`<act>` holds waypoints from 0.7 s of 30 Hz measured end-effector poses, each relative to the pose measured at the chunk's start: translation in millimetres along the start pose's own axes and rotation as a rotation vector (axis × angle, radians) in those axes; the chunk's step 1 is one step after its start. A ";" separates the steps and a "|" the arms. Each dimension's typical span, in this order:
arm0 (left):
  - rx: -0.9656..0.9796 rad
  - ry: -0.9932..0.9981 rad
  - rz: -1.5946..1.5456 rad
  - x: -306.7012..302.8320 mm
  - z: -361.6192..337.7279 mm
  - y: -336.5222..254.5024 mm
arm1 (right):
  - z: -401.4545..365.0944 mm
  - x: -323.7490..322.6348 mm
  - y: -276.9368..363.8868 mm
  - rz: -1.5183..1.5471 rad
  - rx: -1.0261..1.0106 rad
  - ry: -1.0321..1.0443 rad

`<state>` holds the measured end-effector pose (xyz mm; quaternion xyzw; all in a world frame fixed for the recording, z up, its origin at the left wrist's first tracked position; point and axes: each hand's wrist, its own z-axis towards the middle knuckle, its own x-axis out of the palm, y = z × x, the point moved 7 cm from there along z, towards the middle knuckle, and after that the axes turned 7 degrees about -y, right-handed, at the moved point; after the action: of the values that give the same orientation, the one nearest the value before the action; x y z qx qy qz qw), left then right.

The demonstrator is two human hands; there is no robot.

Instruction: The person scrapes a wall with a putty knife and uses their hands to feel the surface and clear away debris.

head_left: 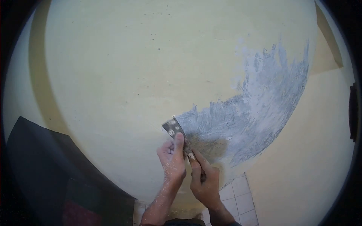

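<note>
My right hand (204, 181) is wrapped round the handle of a putty knife (172, 127), whose wide metal blade points up and to the left. Pale residue spots the blade. My left hand (174, 156) is closed on the lower part of the blade, its thumb lying along the metal. White dust covers the left hand and forearm. Behind the knife rises a cream wall (113, 75). A rough grey-white scraped patch (264, 94) spreads from beside the blade up to the right. Whether the blade touches the wall I cannot tell.
A dark panel or cloth (41, 158) stands at the lower left, with a dull red area (81, 214) near the bottom. White floor tiles (239, 196) show below right. A second wall (301, 150) meets the scraped one at the right. A dark object (353, 113) sits at the far right edge.
</note>
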<state>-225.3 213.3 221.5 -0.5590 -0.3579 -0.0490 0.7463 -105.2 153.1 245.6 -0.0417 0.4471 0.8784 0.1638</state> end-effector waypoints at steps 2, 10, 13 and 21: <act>0.035 0.016 -0.037 1.7 1.1 -4.8 | 6.6 4.7 3.8 0.032 -0.006 0.005; 0.088 -0.026 0.319 -14.1 -10.7 -8.6 | -39.2 28.8 -38.4 0.551 0.386 0.176; 0.149 0.109 0.452 -11.5 -6.9 -25.1 | -35.7 34.5 -41.7 0.651 0.569 0.248; 0.218 0.056 0.276 1.9 0.2 -31.0 | 6.1 25.5 -3.0 0.230 -0.081 0.000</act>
<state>-238.7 202.6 247.5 -0.5170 -0.2602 0.0775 0.8118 -127.8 166.1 241.3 0.0033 0.4131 0.9087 0.0602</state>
